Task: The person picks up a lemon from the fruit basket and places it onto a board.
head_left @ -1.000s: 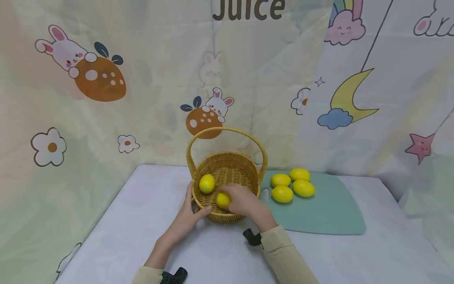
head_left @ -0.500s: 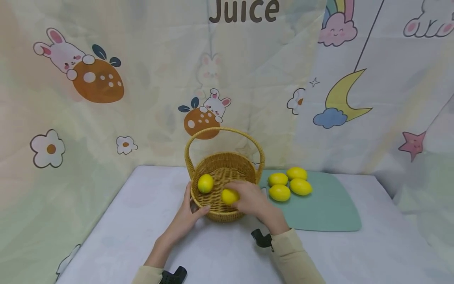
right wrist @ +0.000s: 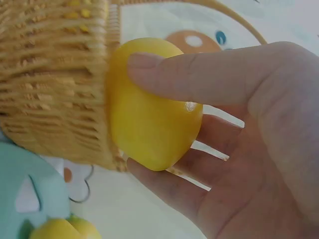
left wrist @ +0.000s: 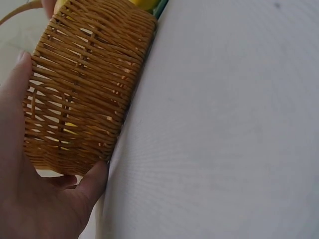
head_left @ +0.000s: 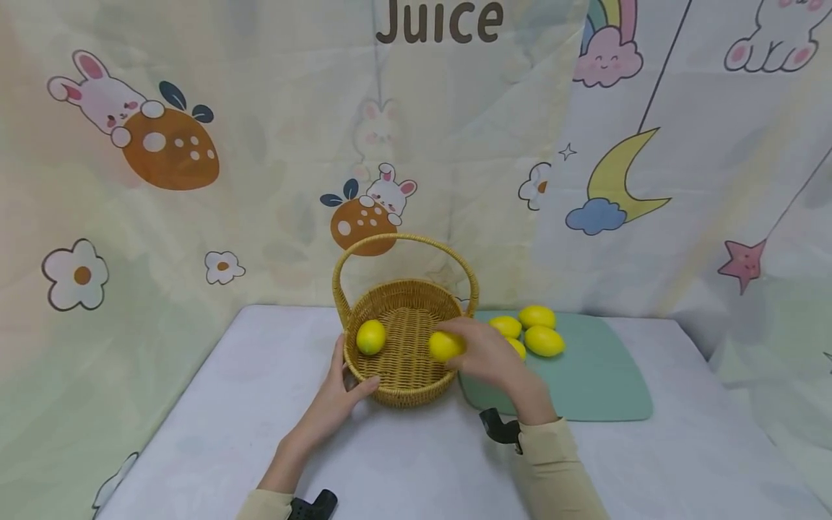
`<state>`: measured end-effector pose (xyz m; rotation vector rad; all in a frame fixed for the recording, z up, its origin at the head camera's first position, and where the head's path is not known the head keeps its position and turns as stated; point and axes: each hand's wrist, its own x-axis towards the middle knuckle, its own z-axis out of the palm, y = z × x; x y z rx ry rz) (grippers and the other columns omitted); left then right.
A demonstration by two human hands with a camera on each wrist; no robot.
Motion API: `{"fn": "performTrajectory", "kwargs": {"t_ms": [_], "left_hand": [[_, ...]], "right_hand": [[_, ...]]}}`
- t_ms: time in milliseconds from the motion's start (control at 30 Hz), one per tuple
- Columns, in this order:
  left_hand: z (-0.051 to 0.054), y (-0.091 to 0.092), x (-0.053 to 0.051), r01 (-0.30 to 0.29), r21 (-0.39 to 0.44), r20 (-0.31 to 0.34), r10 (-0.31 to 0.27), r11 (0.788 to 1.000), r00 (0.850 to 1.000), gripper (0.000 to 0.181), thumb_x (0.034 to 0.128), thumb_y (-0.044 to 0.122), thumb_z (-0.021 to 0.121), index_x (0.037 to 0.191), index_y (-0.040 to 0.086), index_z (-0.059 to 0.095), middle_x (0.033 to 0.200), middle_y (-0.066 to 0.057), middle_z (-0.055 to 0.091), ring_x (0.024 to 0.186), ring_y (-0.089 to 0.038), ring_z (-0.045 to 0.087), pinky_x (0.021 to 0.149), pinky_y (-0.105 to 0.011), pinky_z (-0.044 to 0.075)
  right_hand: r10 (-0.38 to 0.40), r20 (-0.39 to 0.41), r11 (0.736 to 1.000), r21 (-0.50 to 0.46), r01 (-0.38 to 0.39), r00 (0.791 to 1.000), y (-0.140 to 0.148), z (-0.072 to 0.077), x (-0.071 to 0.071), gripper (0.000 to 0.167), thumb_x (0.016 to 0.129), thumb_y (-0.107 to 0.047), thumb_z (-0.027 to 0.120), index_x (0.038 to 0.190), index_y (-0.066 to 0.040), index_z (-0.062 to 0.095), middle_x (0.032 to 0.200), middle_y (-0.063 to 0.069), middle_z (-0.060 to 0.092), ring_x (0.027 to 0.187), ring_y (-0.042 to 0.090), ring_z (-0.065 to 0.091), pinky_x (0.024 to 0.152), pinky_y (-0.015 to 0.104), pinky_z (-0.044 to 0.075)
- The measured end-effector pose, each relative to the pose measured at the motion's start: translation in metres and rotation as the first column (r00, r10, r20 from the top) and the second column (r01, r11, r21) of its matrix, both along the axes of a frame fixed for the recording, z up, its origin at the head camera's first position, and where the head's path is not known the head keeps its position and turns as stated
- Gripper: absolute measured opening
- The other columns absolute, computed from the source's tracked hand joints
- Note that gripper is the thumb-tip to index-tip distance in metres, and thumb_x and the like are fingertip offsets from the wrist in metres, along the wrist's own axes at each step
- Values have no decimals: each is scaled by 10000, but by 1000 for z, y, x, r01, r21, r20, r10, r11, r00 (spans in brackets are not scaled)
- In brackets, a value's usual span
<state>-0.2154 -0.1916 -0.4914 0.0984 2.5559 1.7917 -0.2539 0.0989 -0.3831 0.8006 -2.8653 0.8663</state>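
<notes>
A woven wicker basket (head_left: 408,396) with a tall handle stands tipped toward me on the table. My left hand (head_left: 334,397) grips its left side, fingers along the outer wall and thumb at the front rim; the left wrist view shows that hand (left wrist: 45,194) against the weave. One lemon (head_left: 371,337) lies inside, at the left. My right hand (head_left: 494,357) pinches another lemon (head_left: 445,347) over the basket's right rim. In the right wrist view, thumb and fingers hold this lemon (right wrist: 154,112) beside the basket wall (right wrist: 55,84).
Right of the basket, a green board (head_left: 601,386) lies on the white-covered table (head_left: 260,375). Several lemons (head_left: 544,341) sit together on it, one partly hidden by my right hand. A printed cloth backdrop (head_left: 279,144) hangs close behind the table.
My right hand has moved right and slightly up, carrying its lemon from the front middle of the basket to the right rim. My left hand keeps its grip. The head view has shifted slightly.
</notes>
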Motion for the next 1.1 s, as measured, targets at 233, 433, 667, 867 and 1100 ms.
{"fn": "performTrajectory", "kwargs": {"t_ms": [233, 433, 667, 867, 1100], "left_hand": [[2, 1, -1, 9, 6, -7, -9, 1000, 1000, 1040, 894, 454, 711, 1496, 555, -131, 1683, 12, 2, 1527, -313, 216, 1211, -560, 227], [1, 3, -1, 12, 6, -9, -12, 1000, 1000, 1050, 893, 450, 715, 1500, 544, -137, 1683, -5, 15, 1525, -315, 220, 1209, -569, 224], [-2, 4, -2, 11, -1, 0, -11, 1000, 1000, 1057, 894, 462, 709, 1509, 522, -149, 1685, -19, 10, 1531, -324, 198, 1211, -581, 204], [-1, 1, -1, 14, -8, 2, -14, 1000, 1000, 1058, 900, 464, 701, 1515, 504, -160, 1684, -61, 33, 1527, -329, 209, 1208, -561, 229], [0, -1, 0, 11, -3, 10, -11, 1000, 1000, 1056, 894, 480, 703, 1503, 526, -159, 1684, -51, 31, 1533, -316, 193, 1212, -571, 209]], "right_hand": [[-8, -16, 1000, -25, 8, 1000, 15, 11, 4, 573, 781, -26, 744, 1330, -156, 639, 1360, 23, 636, 1334, 313, 530, 1092, 538, 431], [-22, -53, 999, -49, 19, 998, 26, 19, 10, 532, 787, -54, 785, 1285, -199, 664, 1312, 5, 661, 1248, 265, 592, 1044, 495, 480], [-52, -69, 998, -28, 50, 996, 42, 15, 13, 527, 793, -14, 752, 1297, -138, 660, 1285, 28, 671, 1205, 261, 600, 1024, 503, 481], [-82, -16, 996, 44, 83, 996, 56, 2, 18, 513, 788, 8, 723, 1285, -107, 662, 1268, 48, 679, 1156, 267, 617, 988, 511, 499], [-102, 41, 989, 109, 97, 994, 69, -13, 22, 498, 732, 11, 752, 1219, -77, 699, 1183, 52, 712, 975, 190, 612, 893, 443, 521]]}}
